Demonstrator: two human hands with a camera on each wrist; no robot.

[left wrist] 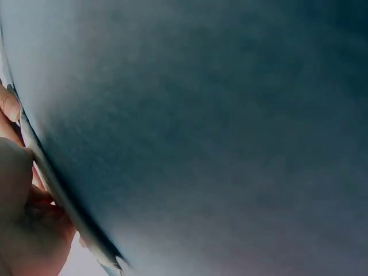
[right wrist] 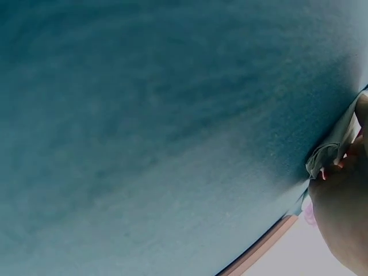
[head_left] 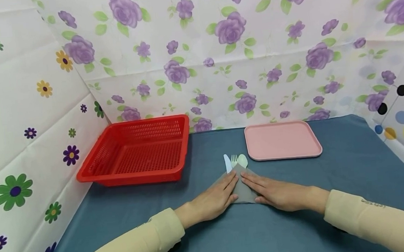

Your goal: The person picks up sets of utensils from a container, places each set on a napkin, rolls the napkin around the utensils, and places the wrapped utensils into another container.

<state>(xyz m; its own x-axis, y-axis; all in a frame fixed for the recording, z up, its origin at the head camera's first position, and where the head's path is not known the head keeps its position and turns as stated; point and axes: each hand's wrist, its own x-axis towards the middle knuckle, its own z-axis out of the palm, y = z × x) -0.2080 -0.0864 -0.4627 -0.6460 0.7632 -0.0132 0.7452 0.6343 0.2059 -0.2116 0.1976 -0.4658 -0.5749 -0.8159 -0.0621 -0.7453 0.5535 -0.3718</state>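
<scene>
A grey cloth napkin (head_left: 243,194) lies on the blue-covered table, folded over the lower parts of a knife (head_left: 228,162), a fork (head_left: 234,160) and a spoon (head_left: 242,160). Only the pale upper ends of the three show past its top edge. My left hand (head_left: 211,199) rests on the napkin's left side with fingers straight. From the other side my right hand (head_left: 280,193) presses on it the same way, fingertips close to the left ones. The right wrist view shows a rolled edge of the napkin (right wrist: 325,158) beside the right hand.
A red plastic basket (head_left: 131,175) stands at the back left of the table. Toward the back right lies a pink tray (head_left: 281,139), just beyond the cutlery. Flowered sheets (head_left: 198,82) hang behind and at both sides.
</scene>
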